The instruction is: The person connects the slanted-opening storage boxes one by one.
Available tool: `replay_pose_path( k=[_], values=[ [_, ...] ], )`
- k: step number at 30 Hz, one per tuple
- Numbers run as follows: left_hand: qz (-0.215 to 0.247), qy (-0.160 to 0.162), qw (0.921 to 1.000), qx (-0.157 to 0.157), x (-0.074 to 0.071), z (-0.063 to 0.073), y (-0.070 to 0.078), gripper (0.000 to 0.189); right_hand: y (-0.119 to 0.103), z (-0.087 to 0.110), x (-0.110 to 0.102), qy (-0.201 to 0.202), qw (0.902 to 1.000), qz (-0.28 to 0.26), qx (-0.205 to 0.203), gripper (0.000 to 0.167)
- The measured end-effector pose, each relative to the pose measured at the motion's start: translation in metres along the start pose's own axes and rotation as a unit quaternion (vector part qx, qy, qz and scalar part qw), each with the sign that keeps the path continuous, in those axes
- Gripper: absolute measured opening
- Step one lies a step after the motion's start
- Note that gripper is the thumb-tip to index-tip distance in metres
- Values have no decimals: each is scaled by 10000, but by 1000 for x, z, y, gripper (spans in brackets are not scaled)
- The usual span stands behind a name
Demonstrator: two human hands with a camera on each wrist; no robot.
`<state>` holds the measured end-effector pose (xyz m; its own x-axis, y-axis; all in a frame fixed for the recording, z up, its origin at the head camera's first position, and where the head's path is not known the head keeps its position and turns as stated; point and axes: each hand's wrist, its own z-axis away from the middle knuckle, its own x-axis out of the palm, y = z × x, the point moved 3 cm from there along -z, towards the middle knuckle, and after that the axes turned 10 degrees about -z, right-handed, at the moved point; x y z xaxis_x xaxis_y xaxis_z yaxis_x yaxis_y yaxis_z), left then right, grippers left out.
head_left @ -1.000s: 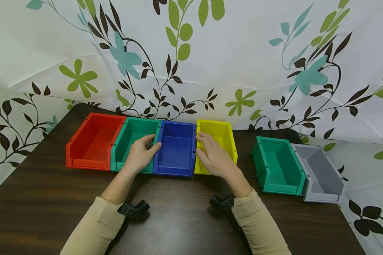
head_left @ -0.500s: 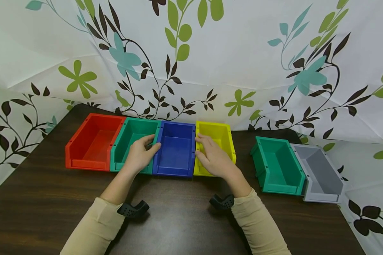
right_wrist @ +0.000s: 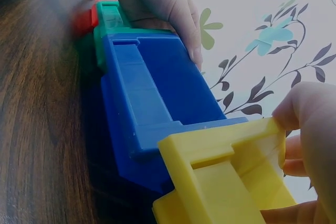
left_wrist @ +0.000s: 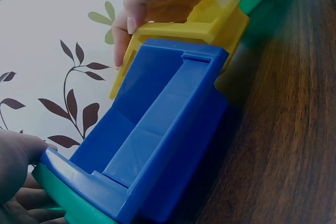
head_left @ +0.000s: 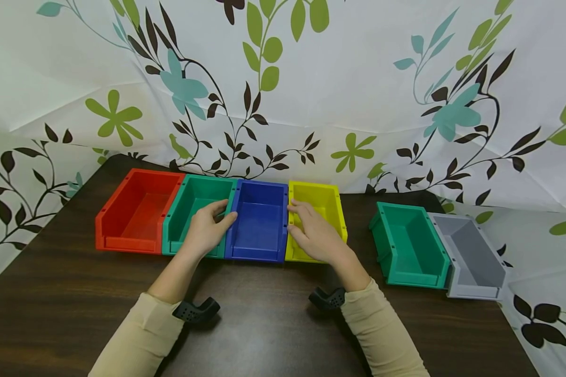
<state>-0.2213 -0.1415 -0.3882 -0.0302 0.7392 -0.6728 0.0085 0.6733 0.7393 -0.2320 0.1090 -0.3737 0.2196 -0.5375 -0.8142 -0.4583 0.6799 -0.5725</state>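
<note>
Four-sided, open-front plastic storage bins stand side by side: a red bin [head_left: 141,209], a green bin [head_left: 198,199], a blue bin [head_left: 257,220] and a yellow bin [head_left: 327,193]. My left hand [head_left: 205,228] pinches the adjoining rims of green and blue, thumb on the blue rim and fingers on the green side, as the left wrist view shows. My right hand [head_left: 318,235] holds the yellow bin by its left rim, its fingers reaching into that bin [right_wrist: 220,177]. Yellow's left rim lies right at the blue bin's right rim.
To the right stand a second green bin [head_left: 407,246] and a grey bin [head_left: 469,256], side by side at an angle. All the bins rest on a dark wooden table [head_left: 264,324]. Behind it hangs a white leaf-patterned cloth [head_left: 372,73].
The yellow bin has slid slightly towards me and left, its back edge lining up more closely with the blue bin. The right hand moved with it; the left hand stayed in place.
</note>
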Motion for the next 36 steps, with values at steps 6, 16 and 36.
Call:
replay_pose_path(
  k=[6, 16, 36],
  values=[
    [28, -32, 10000, -33, 1, 1, -1, 58, 0, 0, 2, -56, 9999, -4, 156, 49],
    [51, -11, 10000, -10, 0, 1, 1, 57, 2, 1, 5, -97, 9998, -21, 200, 50],
    [19, 24, 10000, 37, 0, 0, 1, 57, 1, 2, 13, -40, 9994, 106, 331, 48]
  ],
)
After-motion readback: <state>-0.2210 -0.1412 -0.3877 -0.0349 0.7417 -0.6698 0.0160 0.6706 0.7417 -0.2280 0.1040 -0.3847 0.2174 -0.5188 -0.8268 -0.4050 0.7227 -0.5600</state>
